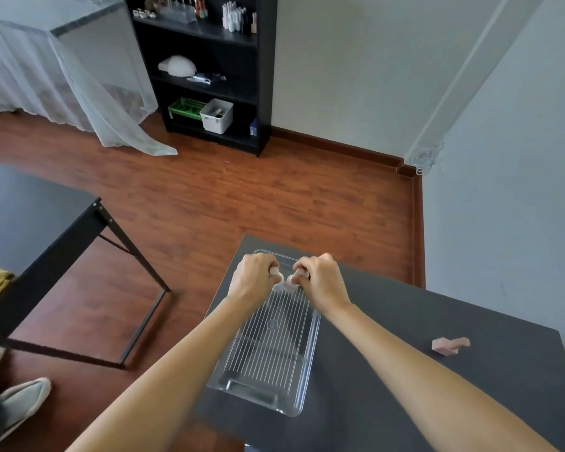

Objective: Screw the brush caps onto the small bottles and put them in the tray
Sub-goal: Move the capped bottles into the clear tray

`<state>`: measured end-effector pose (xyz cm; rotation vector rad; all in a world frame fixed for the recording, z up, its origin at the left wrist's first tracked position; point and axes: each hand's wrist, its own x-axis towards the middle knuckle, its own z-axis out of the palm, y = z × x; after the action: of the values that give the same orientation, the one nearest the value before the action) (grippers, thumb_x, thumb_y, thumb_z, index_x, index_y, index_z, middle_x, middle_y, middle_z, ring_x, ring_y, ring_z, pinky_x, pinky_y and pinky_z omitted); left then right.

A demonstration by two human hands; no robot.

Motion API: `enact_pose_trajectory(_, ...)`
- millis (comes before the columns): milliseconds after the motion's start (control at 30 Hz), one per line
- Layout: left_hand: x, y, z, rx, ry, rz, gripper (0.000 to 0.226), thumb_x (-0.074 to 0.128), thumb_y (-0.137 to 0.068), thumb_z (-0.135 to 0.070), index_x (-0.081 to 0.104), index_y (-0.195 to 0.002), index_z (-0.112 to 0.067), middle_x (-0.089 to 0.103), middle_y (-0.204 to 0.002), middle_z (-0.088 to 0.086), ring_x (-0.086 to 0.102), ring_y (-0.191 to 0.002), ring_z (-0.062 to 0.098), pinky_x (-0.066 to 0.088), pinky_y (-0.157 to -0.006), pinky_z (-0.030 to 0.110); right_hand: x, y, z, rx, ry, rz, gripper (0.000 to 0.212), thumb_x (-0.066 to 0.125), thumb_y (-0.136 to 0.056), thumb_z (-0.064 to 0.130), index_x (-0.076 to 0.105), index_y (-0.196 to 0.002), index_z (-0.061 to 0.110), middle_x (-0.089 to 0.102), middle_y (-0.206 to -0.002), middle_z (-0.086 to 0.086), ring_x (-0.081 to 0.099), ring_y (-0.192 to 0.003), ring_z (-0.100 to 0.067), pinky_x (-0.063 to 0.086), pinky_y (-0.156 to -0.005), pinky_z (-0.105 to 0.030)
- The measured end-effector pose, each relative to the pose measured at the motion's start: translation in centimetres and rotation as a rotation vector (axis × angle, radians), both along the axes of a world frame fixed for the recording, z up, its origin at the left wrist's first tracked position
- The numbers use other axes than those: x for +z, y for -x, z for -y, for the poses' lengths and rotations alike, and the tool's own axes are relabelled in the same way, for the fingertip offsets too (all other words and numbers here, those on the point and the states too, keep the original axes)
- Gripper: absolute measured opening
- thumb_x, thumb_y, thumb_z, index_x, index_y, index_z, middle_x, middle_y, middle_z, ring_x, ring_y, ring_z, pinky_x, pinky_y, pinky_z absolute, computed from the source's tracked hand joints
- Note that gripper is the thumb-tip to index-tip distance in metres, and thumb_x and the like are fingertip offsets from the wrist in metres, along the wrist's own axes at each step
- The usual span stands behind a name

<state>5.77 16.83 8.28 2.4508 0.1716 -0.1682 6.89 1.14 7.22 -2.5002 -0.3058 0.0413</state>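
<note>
A clear ribbed plastic tray (268, 350) lies on the dark table. Both my hands hover over its far end. My left hand (255, 277) is closed around a small pale bottle (277, 283), of which only the lower part shows below my fingers. My right hand (320, 278) grips a second small pinkish bottle (290, 284) right beside it; the two bottles nearly touch. My fingers hide the caps. Another pink capped bottle (450, 345) lies on its side on the table, far right of the tray.
The dark table (405, 370) ends just beyond the tray, with wooden floor past it. A second black table (30, 236) stands to the left. A black shelf unit (209, 70) is against the far wall. A shoe (20, 402) shows at lower left.
</note>
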Motion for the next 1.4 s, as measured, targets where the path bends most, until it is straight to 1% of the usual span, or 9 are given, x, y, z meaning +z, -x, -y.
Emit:
enact_pose_trajectory(133, -1.4, -2.0, 0.1, -0.026, 0.001, -0.019, 0.01, 0.065, -0.083, -0.008, 0.071, -0.091, -0.008, 0.069, -0.089, 0.01, 0.064, -0.08, 0.031, 0.048, -0.062, 0.034, -1.4, -1.5, -0.6, 0.004, 0.064, 0.02, 0.01, 0.068, -0.084, 0.009, 0.073, -0.092, 0.005, 0.07, -0.084, -0.003, 0.047, -0.094, -0.023, 0.04, -0.076, -0.029)
enact_pose_trajectory(267, -2.4, -3.4, 0.1, -0.028, -0.003, -0.028, 0.011, 0.064, -0.083, -0.007, 0.071, -0.092, -0.007, 0.07, -0.086, 0.011, 0.065, -0.079, 0.031, 0.055, -0.066, 0.039, -2.4, -2.6, -0.9, 0.024, 0.132, 0.048, 0.006, 0.07, -0.082, 0.014, 0.071, -0.086, 0.009, 0.068, -0.078, 0.001, 0.045, -0.093, -0.023, 0.035, -0.08, -0.033)
enact_pose_trajectory(567, -3.7, -4.4, 0.4, -0.021, 0.002, -0.032, 0.014, 0.065, -0.081, -0.006, 0.072, -0.094, -0.006, 0.071, -0.091, 0.01, 0.065, -0.084, 0.03, 0.055, -0.073, 0.041, -3.7, -3.9, -0.9, 0.045, 0.189, 0.093, 0.01, 0.074, -0.074, 0.017, 0.067, -0.08, 0.014, 0.067, -0.073, 0.005, 0.046, -0.091, -0.023, 0.025, -0.083, -0.036)
enact_pose_trajectory(800, -4.1, -4.1, 0.8, 0.0, 0.0, -0.01, 0.012, 0.062, -0.085, -0.007, 0.07, -0.094, -0.007, 0.068, -0.095, 0.01, 0.063, -0.087, 0.032, 0.053, -0.074, 0.042, -3.7, -4.0, -0.5, 0.068, 0.168, 0.111, 0.017, 0.07, -0.08, 0.016, 0.066, -0.096, 0.014, 0.069, -0.084, 0.004, 0.049, -0.098, -0.024, 0.026, -0.086, -0.036)
enact_pose_trajectory(933, -3.8, -3.5, 1.2, 0.014, -0.007, -0.001, 0.024, 0.058, -0.09, -0.007, 0.067, -0.112, -0.008, 0.067, -0.104, 0.012, 0.063, -0.094, 0.032, 0.053, -0.079, 0.043, -2.9, -3.0, 0.7, 0.057, 0.104, 0.115, 0.027, 0.068, -0.086, 0.02, 0.063, -0.112, 0.016, 0.071, -0.097, 0.002, 0.05, -0.104, -0.023, 0.026, -0.093, -0.035)
enact_pose_trajectory(1000, -3.7, -2.6, 1.2, 0.024, -0.012, 0.025, 0.033, 0.06, -0.091, -0.007, 0.062, -0.124, -0.011, 0.065, -0.113, 0.011, 0.062, -0.099, 0.031, 0.052, -0.082, 0.043, -2.3, -2.2, 2.0, 0.031, 0.077, 0.129, 0.025, 0.066, -0.088, 0.022, 0.064, -0.112, 0.016, 0.07, -0.098, 0.003, 0.05, -0.106, -0.022, 0.025, -0.093, -0.032)
enact_pose_trajectory(1133, -4.0, 1.1, 1.8, 0.056, -0.009, 0.103, 0.033, 0.062, -0.093, -0.014, 0.058, -0.125, -0.015, 0.061, -0.123, 0.006, 0.059, -0.105, 0.029, 0.047, -0.075, 0.035, -1.6, 0.4, 6.2, -0.04, 0.046, 0.131, 0.021, 0.066, -0.091, 0.021, 0.064, -0.111, 0.017, 0.068, -0.099, 0.004, 0.05, -0.104, -0.021, 0.026, -0.09, -0.029)
enact_pose_trajectory(1300, -6.0, 7.8, 3.2, 0.009, -0.047, 0.076, 0.034, 0.062, -0.095, -0.019, 0.06, -0.127, -0.01, 0.06, -0.127, 0.006, 0.053, -0.118, 0.026, 0.049, -0.091, 0.039, -2.1, 4.5, 14.0, -0.211, 0.117, 0.049, 0.015, 0.065, -0.091, 0.013, 0.067, -0.106, 0.014, 0.069, -0.099, 0.0, 0.053, -0.106, -0.026, 0.024, -0.089, -0.028)
enact_pose_trajectory(1400, -7.8, 11.4, 4.1, -0.049, -0.116, 0.037, 0.033, 0.064, -0.094, -0.02, 0.064, -0.124, -0.008, 0.059, -0.131, 0.01, 0.052, -0.122, 0.03, 0.045, -0.102, 0.044, -2.4, 6.8, 18.4, -0.364, 0.221, -0.007, 0.018, 0.064, -0.091, 0.014, 0.067, -0.108, 0.019, 0.064, -0.112, 0.003, 0.051, -0.111, -0.026, 0.027, -0.085, -0.034)
